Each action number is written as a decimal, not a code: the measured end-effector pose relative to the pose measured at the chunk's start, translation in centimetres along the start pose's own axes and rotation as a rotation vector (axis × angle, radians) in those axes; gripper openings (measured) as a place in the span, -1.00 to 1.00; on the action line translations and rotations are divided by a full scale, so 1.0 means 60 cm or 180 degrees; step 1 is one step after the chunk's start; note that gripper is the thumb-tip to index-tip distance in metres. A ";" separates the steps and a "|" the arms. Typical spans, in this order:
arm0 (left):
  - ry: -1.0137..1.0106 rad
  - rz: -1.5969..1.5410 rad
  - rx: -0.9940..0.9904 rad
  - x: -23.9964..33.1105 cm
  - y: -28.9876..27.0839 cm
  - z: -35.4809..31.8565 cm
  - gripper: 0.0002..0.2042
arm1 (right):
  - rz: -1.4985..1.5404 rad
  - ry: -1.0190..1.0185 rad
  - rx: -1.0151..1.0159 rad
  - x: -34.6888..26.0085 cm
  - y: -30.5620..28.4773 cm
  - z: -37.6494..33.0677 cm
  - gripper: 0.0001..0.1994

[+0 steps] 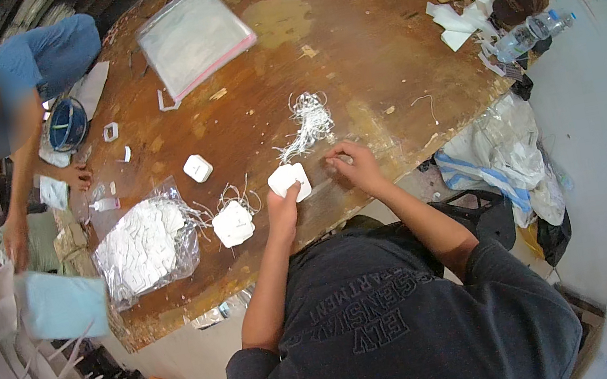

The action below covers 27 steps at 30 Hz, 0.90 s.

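Near the front edge of the bench (375, 41), the left hand (283, 213) clasps white tags (285, 177); the right hand (359, 168), near white strings (312, 116), is curled, its closure unclear.

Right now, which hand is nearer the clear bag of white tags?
Left. The left hand is to the right of the bag; the right hand is farther right, beyond the left hand.

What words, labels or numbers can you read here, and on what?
Black fabric shirt: raised lettering, which I won't copy out.
Stacked white square paper tags with white strings: print too small to read.
Separate white square piece: faint mark, unreadably small.
White square tags in the left hand: no readable print.
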<state>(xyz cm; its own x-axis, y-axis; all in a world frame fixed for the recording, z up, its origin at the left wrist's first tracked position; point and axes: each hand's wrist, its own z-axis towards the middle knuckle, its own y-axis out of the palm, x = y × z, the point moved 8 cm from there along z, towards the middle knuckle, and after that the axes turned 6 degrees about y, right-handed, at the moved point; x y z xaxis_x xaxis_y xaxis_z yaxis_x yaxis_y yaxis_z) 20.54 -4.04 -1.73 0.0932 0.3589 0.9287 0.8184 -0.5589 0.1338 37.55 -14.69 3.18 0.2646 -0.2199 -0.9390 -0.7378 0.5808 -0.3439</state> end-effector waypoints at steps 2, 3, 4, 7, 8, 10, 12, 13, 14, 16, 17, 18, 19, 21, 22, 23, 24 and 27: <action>0.0098 0.0040 -0.0100 0.010 0.029 0.004 -0.68 | 0.0401 0.0160 0.0162 0.009 -0.029 0.004 -0.88; 0.0087 -0.0002 -0.0158 0.013 0.041 0.007 -0.68 | 0.0753 0.0342 0.0224 0.017 -0.039 0.009 -0.89; 0.0047 -0.0034 -0.0211 0.016 0.053 0.011 -0.67 | 0.1102 0.0521 0.0289 0.022 -0.050 0.010 -0.90; 0.0033 0.0032 -0.0258 0.027 0.076 0.013 -0.65 | 0.1116 0.0853 0.0298 0.021 -0.069 0.007 -0.89; 0.0076 0.0061 -0.0247 0.032 0.080 0.012 -0.64 | 0.1103 0.0707 0.0259 0.009 -0.071 0.010 -0.88; 0.0129 0.0067 -0.0264 0.038 0.085 0.011 -0.64 | 0.1151 0.0372 0.0212 -0.016 -0.070 0.007 -0.86; 0.0263 0.0056 -0.0264 0.044 0.093 0.012 -0.65 | 0.0817 0.0293 0.0188 -0.025 -0.060 0.013 -0.86; 0.0354 0.0055 -0.0231 0.048 0.094 0.013 -0.67 | 0.0644 0.0248 0.0173 -0.028 -0.054 0.019 -0.86; 0.0432 0.0051 -0.0179 0.051 0.093 0.014 -0.69 | 0.0702 0.0269 0.0020 -0.028 -0.043 0.027 -0.86; 0.0404 0.0034 -0.0170 0.050 0.090 0.014 -0.70 | 0.0787 0.0479 -0.0285 -0.019 -0.021 0.027 -0.87; 0.0410 0.0025 -0.0164 0.052 0.089 0.016 -0.70 | 0.0496 0.0508 -0.0246 -0.017 -0.017 0.033 -0.86; 0.0433 0.0121 -0.0167 0.055 0.087 0.019 -0.70 | 0.0535 0.0467 -0.0244 -0.020 -0.015 0.038 -0.86; 0.0452 0.0217 -0.0148 0.057 0.084 0.020 -0.70 | 0.0525 0.0515 -0.0279 -0.019 -0.011 0.040 -0.85; 0.0467 0.0250 -0.0122 0.059 0.079 0.018 -0.69 | 0.0410 0.0425 -0.0251 -0.028 -0.004 0.042 -0.85; 0.0494 0.0184 -0.0124 0.060 0.078 0.018 -0.69 | 0.0301 0.0259 -0.0176 -0.039 -0.003 0.043 -0.85; 0.0535 0.0113 -0.0143 0.063 0.078 0.020 -0.69 | 0.0219 0.0023 -0.0108 -0.051 -0.002 0.045 -0.86; 0.0562 0.0193 -0.0083 0.064 0.074 0.022 -0.68 | 0.0050 -0.0114 -0.0084 -0.060 0.001 0.047 -0.87; 0.0603 0.0342 0.0026 0.063 0.068 0.023 -0.68 | -0.0263 -0.0519 -0.0086 -0.080 0.012 0.046 -0.91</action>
<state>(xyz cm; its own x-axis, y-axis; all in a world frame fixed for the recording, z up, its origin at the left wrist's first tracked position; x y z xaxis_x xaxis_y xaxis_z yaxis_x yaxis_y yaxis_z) 25.01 -3.91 1.83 0.0724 0.1502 0.9860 0.8141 -0.5800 0.0286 37.49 -11.06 7.40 0.4204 -0.1349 -0.8972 -0.7252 0.5443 -0.4216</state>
